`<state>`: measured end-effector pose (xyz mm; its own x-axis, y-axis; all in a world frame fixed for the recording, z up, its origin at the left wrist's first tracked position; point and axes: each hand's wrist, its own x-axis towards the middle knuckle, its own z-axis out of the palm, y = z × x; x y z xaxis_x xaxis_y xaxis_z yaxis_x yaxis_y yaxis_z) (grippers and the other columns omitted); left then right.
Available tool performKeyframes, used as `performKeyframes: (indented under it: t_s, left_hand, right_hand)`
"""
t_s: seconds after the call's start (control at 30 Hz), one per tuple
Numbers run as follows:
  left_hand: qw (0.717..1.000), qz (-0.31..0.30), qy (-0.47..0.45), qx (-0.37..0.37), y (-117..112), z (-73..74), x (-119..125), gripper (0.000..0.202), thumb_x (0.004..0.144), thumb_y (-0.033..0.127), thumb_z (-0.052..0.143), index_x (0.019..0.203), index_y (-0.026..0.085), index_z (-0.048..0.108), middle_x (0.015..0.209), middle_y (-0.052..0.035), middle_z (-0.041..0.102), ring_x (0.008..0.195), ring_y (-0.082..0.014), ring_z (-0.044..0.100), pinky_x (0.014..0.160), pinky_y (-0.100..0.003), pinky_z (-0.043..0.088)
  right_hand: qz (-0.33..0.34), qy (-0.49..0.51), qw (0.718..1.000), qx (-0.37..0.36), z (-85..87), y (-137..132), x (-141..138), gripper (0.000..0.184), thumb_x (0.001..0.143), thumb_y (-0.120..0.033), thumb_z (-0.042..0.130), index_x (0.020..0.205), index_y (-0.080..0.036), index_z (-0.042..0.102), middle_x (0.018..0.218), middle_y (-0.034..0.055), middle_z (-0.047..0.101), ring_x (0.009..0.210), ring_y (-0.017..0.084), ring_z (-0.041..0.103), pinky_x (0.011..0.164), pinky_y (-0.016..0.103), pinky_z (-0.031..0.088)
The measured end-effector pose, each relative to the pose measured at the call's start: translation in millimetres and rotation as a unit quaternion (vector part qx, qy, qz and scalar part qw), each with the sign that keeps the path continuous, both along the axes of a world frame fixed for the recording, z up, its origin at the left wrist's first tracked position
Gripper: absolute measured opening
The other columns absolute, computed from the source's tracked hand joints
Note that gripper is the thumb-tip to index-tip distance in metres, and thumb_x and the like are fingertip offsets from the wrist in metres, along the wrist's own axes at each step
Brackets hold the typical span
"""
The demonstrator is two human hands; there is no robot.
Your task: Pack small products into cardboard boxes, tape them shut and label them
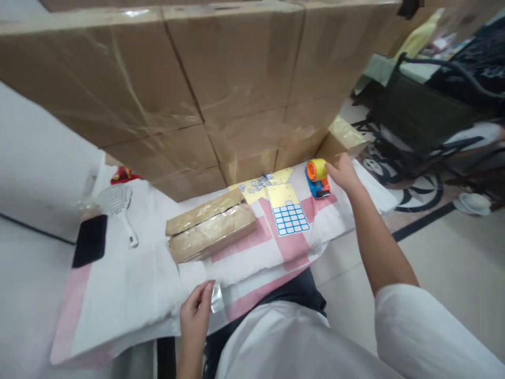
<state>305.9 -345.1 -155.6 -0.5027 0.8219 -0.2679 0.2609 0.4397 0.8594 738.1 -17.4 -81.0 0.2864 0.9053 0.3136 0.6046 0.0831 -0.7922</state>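
My left hand is low in front of the table edge, fingers pinched on a strip of clear tape. Out to the right, my right hand has its fingers closed at the side of the yellow roll on a blue and orange tape dispenser. A long, narrow cardboard box lies between my hands, with shiny tape along its top. Right of the box is a sheet of blue-edged white labels on yellow backing, with small grey scraps behind it.
Stacked cardboard boxes wall off the back of the cloth-covered table. A white hairbrush and a black phone-like slab lie at the left. Another small box stands back right. A dark chair is beyond, on the floor.
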Motion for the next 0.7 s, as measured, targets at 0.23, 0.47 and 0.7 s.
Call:
performKeyframes:
  t_s: [0.23,0.47,0.7]
  left_hand:
    - [0.992,-0.046,-0.044,0.112,47.5,36.8,16.5,0.039,0.089,0.054,0.064,0.092,0.017,0.076,0.065,-0.0008,0.065,0.052,-0.0111,0.051,0.05,-0.021,0.042]
    - [0.965,-0.073,-0.106,0.228,72.6,76.6,29.6,0.033,0.097,0.046,0.062,0.102,0.017,0.075,0.058,0.0045,0.056,0.046,-0.0068,0.045,0.048,-0.019,0.037]
    - [0.96,-0.043,-0.157,0.228,72.2,89.1,33.6,0.032,0.096,0.046,0.062,0.099,0.016,0.072,0.056,0.0062,0.047,0.048,-0.0064,0.04,0.047,-0.019,0.031]
  right_hand:
    - [0.408,-0.078,0.907,-0.07,40.0,-99.0,-136.0,0.018,0.094,-0.033,0.061,0.105,-0.021,0.068,0.086,0.0021,0.067,0.071,0.016,0.057,0.065,0.029,0.043]
    - [0.572,-0.092,0.814,-0.048,93.6,-141.6,-238.5,0.018,0.095,-0.037,0.065,0.103,-0.021,0.069,0.08,-0.0007,0.064,0.07,0.014,0.055,0.066,0.027,0.039]
    - [0.587,-0.127,0.799,-0.008,96.8,-135.8,-267.5,0.016,0.094,-0.021,0.059,0.077,-0.019,0.06,0.069,-0.0029,0.057,0.062,0.011,0.048,0.062,0.026,0.032]
